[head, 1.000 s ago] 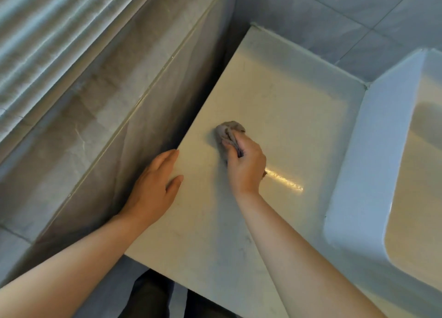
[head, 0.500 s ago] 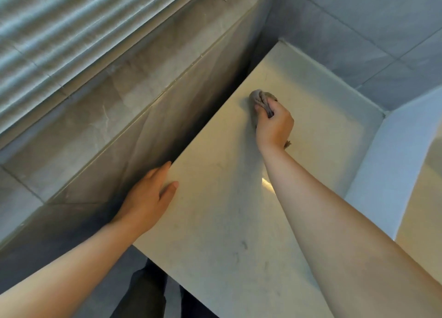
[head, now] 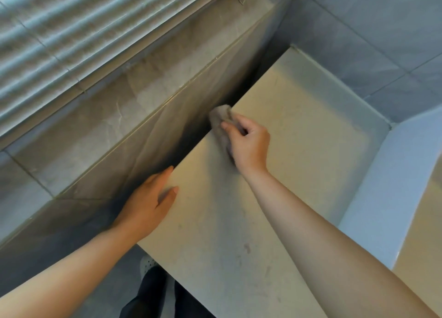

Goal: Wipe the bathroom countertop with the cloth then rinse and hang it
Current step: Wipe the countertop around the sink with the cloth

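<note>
Gripping the bunched grey cloth in the right hand, fingers curled round it. Pressing it onto the left edge of the counter, beside the tiled wall, about midway back. Resting the left hand flat on that same edge nearer the body, fingers straight, holding nothing, well apart from the cloth. Standing with the white sink at the right and a blind up left.

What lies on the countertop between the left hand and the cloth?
Nothing: in the head view, only bare countertop along its edge separates the left hand from the cloth, which the right hand grips.
</note>
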